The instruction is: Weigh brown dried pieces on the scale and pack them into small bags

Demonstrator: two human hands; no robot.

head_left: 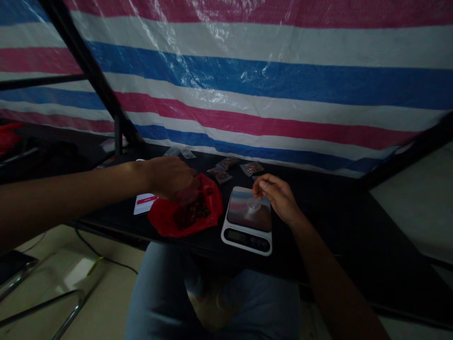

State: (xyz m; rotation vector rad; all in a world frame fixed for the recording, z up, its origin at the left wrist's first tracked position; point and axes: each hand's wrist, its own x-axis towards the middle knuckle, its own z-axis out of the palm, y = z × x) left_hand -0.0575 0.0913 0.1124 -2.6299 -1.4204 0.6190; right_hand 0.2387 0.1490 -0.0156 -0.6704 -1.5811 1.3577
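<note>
Head view: left hand (169,178) dips into a red plastic bag (210,208) of dark dried food (193,212), its grip hidden, just left of a digital kitchen scale (247,217), while the right hand (276,198), fingers pinched together, hangs nearer the scale's small clear cup (254,205).
</note>
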